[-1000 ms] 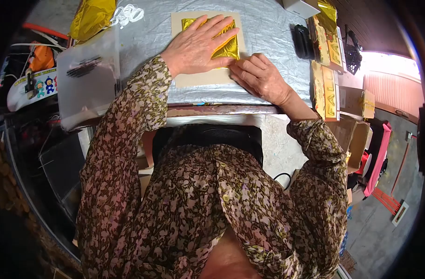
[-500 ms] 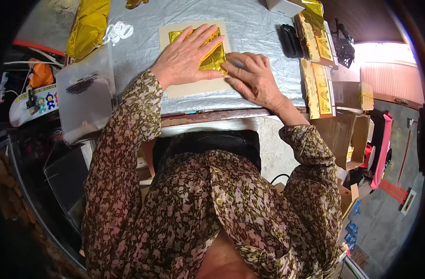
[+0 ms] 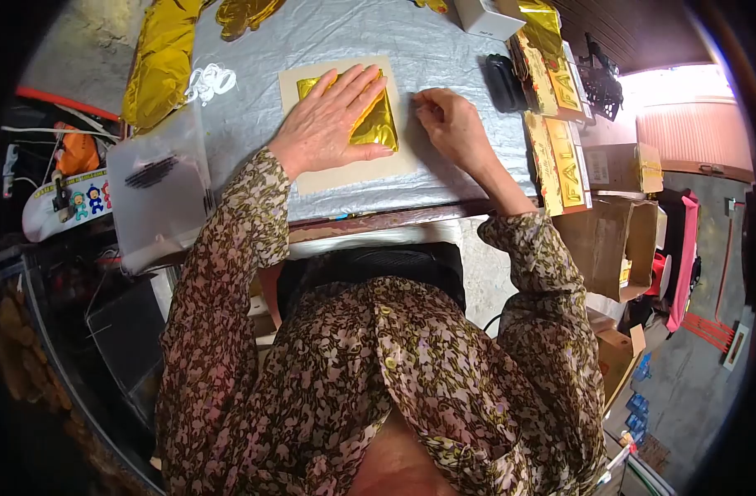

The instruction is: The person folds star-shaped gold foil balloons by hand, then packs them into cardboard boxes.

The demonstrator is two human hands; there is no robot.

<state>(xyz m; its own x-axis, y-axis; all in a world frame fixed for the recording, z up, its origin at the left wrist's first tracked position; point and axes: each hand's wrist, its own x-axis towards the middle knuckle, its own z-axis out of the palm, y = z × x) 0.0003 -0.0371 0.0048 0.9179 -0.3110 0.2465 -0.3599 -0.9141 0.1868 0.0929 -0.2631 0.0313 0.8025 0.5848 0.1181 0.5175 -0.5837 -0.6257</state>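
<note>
My left hand (image 3: 326,124) lies flat, fingers spread, on a folded sheet of shiny gold foil (image 3: 379,126). Under the foil is a beige square of card (image 3: 353,176), its border showing on every side. The palm and fingers cover the left and middle of the foil. My right hand (image 3: 456,131) is just right of the card, apart from it, with fingers curled and thumb and fingertips together. Whatever may be in that pinch is too small to make out.
A silvery cloth (image 3: 254,37) covers the table. White string loops (image 3: 211,83) and gold foil packaging (image 3: 159,66) lie left. A black case (image 3: 503,83), a white box (image 3: 489,18) and printed gold boxes (image 3: 565,165) line the right. A plastic sheet (image 3: 159,202) overhangs the left edge.
My right hand has left the foil's lower right edge and moved to the right, its fingers now pinched. My left hand stays on the foil. The view has shifted slightly, showing more of the table's far side.
</note>
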